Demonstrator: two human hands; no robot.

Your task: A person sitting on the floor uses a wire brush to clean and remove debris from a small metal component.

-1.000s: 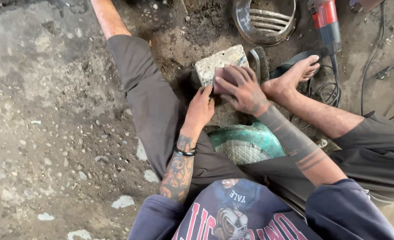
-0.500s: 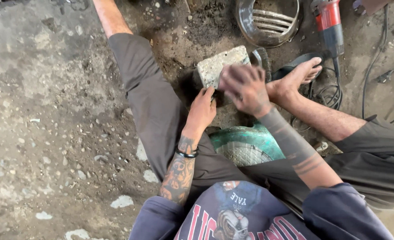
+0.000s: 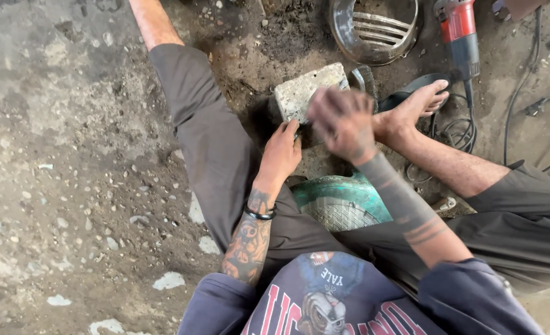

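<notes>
The person sits on the dirt floor point(image 3: 58, 161), a grey stone block point(image 3: 303, 93) lying between the legs. The left hand point(image 3: 282, 152) presses its near edge, fingers curled against it. The right hand point(image 3: 343, 121) hovers blurred over the block; I cannot tell how its fingers stand. A red angle grinder point(image 3: 460, 37) lies beyond.

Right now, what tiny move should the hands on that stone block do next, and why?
Probably bring the right hand back down onto the grey stone block. It is lifted and blurred above the block, while the left hand rests at the block's near edge, seemingly steadying something small there that I cannot make out.
</notes>
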